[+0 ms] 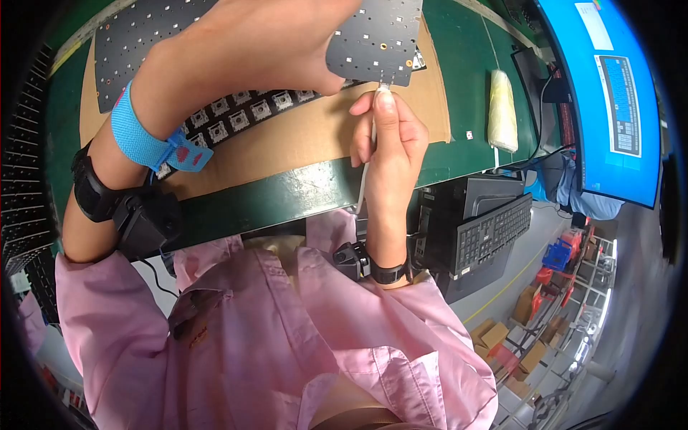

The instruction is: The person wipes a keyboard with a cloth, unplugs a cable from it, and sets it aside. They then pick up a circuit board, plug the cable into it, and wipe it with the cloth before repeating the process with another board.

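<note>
My left hand (pixel 272 43) reaches across a dark keyboard circuit board (pixel 373 39) and grips it near its right end. Part of those fingers is out of sight. Dotted with small pale parts, the board is raised at an angle over a black keyboard plate (pixel 236 115) with rows of switches. At the board's lower right edge, my right hand (pixel 394 132) pinches the plug of a white cable (pixel 362 188) between thumb and fingers. The plug's tip meets the board edge; how deep it sits, I cannot tell. The cable hangs down past the table edge.
Brown cardboard (pixel 301 154) lies under the work on a green table (pixel 459 161). To the right are a yellowish-white roll (pixel 503 111), a tiny square part (pixel 469 135) and a lit monitor (pixel 616 107). A black keyboard (pixel 494 233) leans lower right. Stacked dark panels (pixel 29 165) stand left.
</note>
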Action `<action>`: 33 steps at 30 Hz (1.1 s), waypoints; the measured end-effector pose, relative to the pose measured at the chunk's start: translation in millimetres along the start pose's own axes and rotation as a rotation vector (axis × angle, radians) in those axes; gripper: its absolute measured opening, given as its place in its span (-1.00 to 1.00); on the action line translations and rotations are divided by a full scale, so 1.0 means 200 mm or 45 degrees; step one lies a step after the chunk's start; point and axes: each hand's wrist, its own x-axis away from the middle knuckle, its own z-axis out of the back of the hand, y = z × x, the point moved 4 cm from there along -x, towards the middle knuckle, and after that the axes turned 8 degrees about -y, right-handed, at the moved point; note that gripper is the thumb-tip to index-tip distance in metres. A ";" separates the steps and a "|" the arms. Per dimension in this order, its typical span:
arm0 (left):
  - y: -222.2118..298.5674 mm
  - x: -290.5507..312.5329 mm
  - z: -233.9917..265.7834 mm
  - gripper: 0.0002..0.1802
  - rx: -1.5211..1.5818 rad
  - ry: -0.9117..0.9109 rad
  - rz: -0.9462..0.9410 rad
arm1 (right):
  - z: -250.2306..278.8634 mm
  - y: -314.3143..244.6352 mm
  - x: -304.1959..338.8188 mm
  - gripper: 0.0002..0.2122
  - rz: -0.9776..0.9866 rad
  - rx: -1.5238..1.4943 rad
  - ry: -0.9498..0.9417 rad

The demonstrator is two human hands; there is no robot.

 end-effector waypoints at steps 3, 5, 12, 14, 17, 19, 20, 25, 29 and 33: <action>0.02 0.00 -0.01 0.00 0.018 0.003 0.004 | 0.01 0.00 0.01 -0.67 0.019 -0.035 0.031; 0.03 0.00 -0.02 -0.01 0.033 0.023 -0.006 | 0.01 0.00 0.02 -0.67 0.019 0.005 0.055; 0.03 0.01 -0.03 -0.05 -0.090 0.060 0.028 | 0.02 0.00 0.00 -0.72 -0.004 -0.088 -0.031; 0.03 0.01 -0.04 -0.07 -0.111 0.069 0.055 | 0.03 0.00 0.00 -0.72 -0.002 -0.062 -0.059; 0.03 0.02 0.00 -0.08 0.012 0.090 0.026 | 0.03 -0.01 -0.01 -0.71 0.027 -0.009 -0.035; -0.02 0.03 0.01 -0.13 0.377 -0.084 0.086 | 0.03 -0.01 -0.01 -0.71 0.048 0.019 0.007; -0.05 0.09 0.04 -0.13 0.412 -0.090 0.125 | 0.03 -0.01 -0.01 -0.71 0.060 0.028 0.023; -0.26 0.60 0.21 -0.14 0.345 -0.028 0.420 | 0.02 0.01 0.00 -0.70 0.025 0.121 0.048; -0.41 1.05 0.30 -0.14 0.176 0.061 0.716 | 0.02 0.01 0.00 -0.68 0.073 0.127 0.012; -0.47 1.31 0.37 -0.14 0.060 0.133 0.918 | 0.03 0.02 0.00 -0.68 0.063 0.148 0.028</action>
